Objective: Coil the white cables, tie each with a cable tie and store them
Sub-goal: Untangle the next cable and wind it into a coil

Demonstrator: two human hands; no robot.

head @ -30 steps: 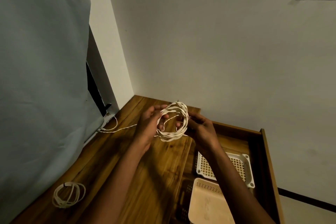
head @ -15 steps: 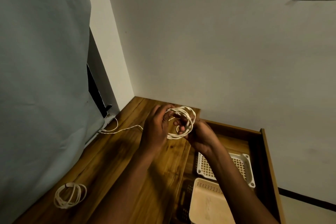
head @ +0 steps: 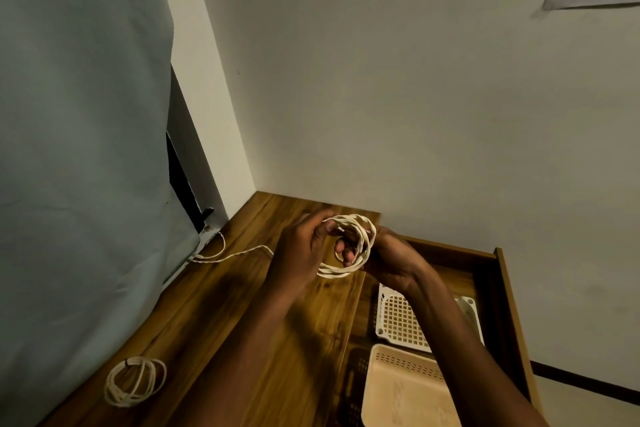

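Both hands hold the coil (head: 349,246) above the table (head: 242,322), left hand (head: 301,253) curled on its 9 o'clock side, right hand (head: 388,260) gripping at 3 o'clock, its tail (head: 235,253) trailing toward 9 o'clock.
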